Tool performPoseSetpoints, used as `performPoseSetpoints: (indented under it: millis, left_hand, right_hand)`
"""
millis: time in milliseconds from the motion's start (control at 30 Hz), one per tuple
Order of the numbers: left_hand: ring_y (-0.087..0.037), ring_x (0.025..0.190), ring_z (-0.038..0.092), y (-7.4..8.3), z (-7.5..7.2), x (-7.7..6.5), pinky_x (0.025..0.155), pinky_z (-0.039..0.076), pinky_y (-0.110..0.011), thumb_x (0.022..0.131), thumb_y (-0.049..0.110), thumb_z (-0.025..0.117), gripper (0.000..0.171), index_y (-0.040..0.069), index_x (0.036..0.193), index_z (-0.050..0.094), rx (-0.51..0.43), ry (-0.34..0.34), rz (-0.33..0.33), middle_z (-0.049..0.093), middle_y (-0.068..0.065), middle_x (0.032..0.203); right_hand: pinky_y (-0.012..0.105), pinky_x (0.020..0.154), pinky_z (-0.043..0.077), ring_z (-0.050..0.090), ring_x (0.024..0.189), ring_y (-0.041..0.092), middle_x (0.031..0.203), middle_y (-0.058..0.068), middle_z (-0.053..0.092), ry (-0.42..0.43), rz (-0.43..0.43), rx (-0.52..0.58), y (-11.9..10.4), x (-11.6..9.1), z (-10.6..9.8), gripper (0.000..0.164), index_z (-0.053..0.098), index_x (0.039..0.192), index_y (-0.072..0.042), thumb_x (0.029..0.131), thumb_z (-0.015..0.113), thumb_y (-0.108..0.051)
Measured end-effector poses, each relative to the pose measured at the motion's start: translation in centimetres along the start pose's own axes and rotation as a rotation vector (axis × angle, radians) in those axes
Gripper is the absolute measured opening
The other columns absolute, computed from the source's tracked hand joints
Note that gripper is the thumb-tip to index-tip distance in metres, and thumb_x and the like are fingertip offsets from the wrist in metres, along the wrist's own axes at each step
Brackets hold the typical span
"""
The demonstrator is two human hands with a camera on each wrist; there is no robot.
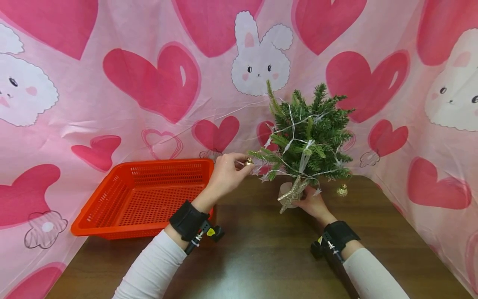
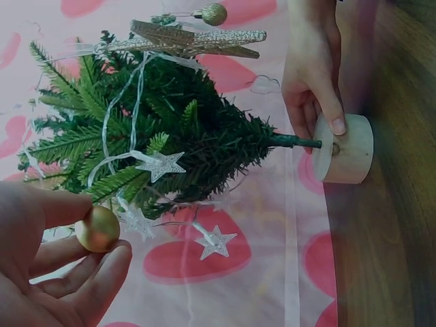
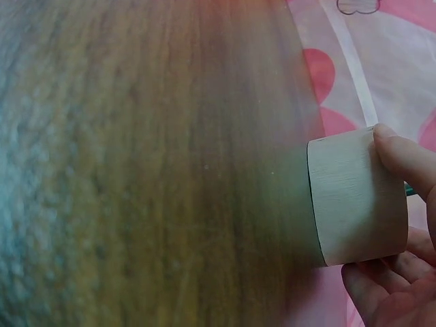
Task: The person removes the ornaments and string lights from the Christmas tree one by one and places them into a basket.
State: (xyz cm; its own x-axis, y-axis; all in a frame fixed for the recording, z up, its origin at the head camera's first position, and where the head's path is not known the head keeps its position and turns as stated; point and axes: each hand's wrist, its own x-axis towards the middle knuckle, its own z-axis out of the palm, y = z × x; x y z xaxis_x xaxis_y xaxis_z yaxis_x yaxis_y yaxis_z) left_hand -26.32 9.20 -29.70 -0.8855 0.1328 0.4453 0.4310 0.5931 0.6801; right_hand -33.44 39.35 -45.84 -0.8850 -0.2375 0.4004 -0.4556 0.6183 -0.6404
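Observation:
A small artificial Christmas tree (image 1: 317, 133) stands on a pale round wooden base (image 2: 351, 150). My right hand (image 1: 313, 203) grips that base, thumb on its top edge in the left wrist view. Between thumb and fingers my left hand (image 1: 229, 172) pinches a gold ball ornament (image 2: 99, 229) beside the tree's left branches. Clear wires with star-shaped lights (image 2: 216, 242) wind round the branches. A glittery gold star (image 1: 293, 194) hangs low at the front, overlapping the base in the head view. Another gold ball (image 1: 342, 190) hangs at the tree's lower right.
An orange plastic basket (image 1: 168, 203) stands on the left of the brown wooden table (image 1: 242, 257). Behind the table hangs a pink cloth (image 1: 220, 99) with hearts and rabbits. One light wire stretches leftward from the tree across it.

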Motion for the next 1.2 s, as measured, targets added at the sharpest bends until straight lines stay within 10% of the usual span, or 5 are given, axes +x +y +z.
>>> performPoseSetpoints:
  millis: [1200]
  left_hand:
    - [-0.019, 0.085, 0.069, 0.7, -0.11, 0.04, 0.076, 0.059, -0.032, 0.091, 0.022, 0.07, 0.021, 0.011, 0.108, 0.065, -0.131, 0.187, 0.069, 0.073, -0.008, 0.098]
  right_hand:
    - [0.03, 0.067, 0.046, 0.062, 0.079, 0.027, 0.093, 0.022, 0.068, 0.01, 0.012, -0.028, -0.31, 0.05, 0.04, 0.05, 0.061, 0.11, 0.009, 0.069, 0.083, -0.009]
